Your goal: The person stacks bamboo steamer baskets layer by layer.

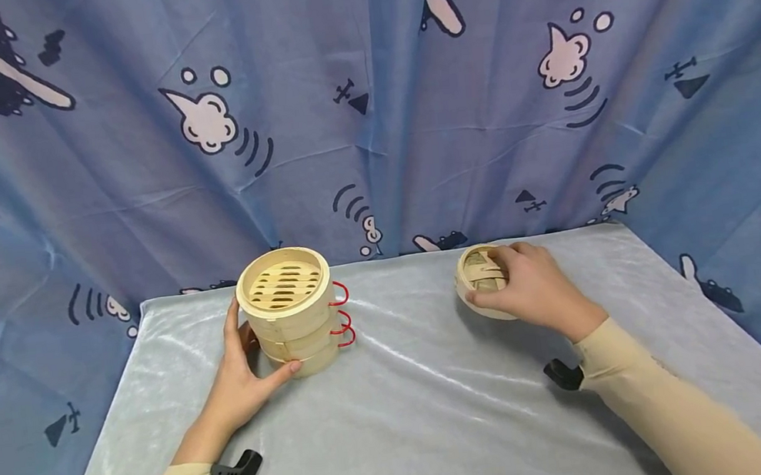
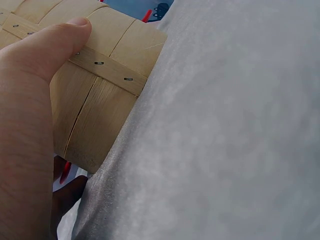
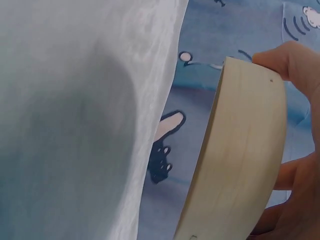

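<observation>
A stack of round bamboo steamer baskets (image 1: 296,331) stands upright on the left side of the table, its top tier uncovered with a slatted base showing inside. My left hand (image 1: 239,388) grips the stack from the left, thumb across its front wall and fingers round the far side. In the left wrist view the thumb lies on the stapled bamboo wall (image 2: 100,85). My right hand (image 1: 535,287) holds a bamboo steamer lid (image 1: 485,279) with a woven strap, tilted and raised above the table. The lid's smooth side wall (image 3: 240,140) fills much of the right wrist view.
Red loops (image 1: 345,334) stick out from the right of the stack. A pale grey velvety cloth (image 1: 407,420) covers the table. Behind it hangs a blue printed curtain (image 1: 312,121). A black wrist device (image 1: 238,469) is worn on each arm.
</observation>
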